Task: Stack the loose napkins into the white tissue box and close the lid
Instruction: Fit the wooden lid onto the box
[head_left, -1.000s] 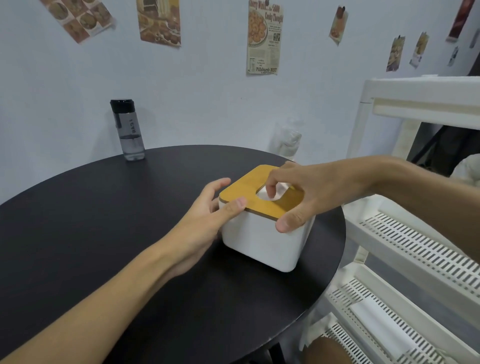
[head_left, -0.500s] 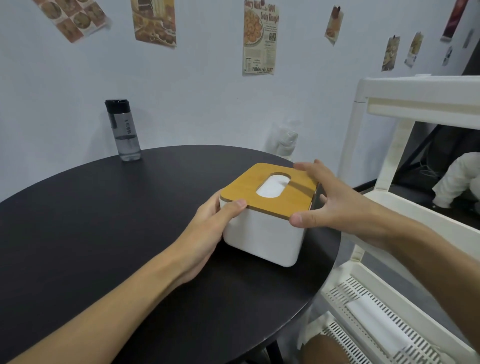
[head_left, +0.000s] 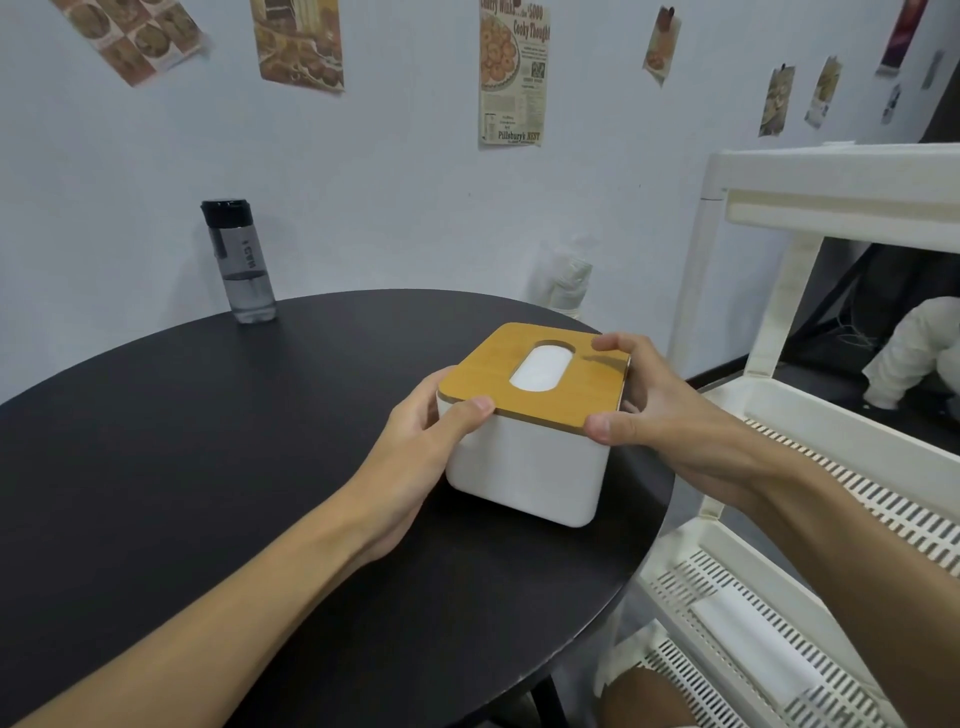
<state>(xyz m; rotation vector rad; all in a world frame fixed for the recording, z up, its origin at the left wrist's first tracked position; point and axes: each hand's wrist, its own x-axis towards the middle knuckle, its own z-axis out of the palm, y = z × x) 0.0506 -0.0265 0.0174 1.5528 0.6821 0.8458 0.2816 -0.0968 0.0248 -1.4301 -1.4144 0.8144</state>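
Box: a square white tissue box (head_left: 524, 467) with rounded corners and smooth plain walls stands upright on the right part of a round black table (head_left: 208, 467), close to its right edge.
Lid: a flat, light-brown wooden lid (head_left: 488, 384) lies level on top of the tissue box and covers its whole opening.
Slot: an oval slot is cut through the middle of the lid; a white napkin (head_left: 540, 368) shows inside it, level with or below the wood.
Left hand: the left hand (head_left: 415, 452) clasps the left side of the tissue box, its thumb pressed at the near left corner just under the lid and its fingers curled around the far left wall.
Right hand: the right hand (head_left: 660, 410) clasps the right side, its thumb at the near right corner and its curled fingertips on the far right edge of the lid.
Count: one tissue box, one lid, one slot, two hands, both on the tissue box.
Elsewhere: one clear water bottle (head_left: 240, 262) with a black cap stands at the far left of the table by the wall; one white slatted shelf rack (head_left: 831, 415) stands to the right; several printed paper posters (head_left: 511, 73) hang on the pale wall.
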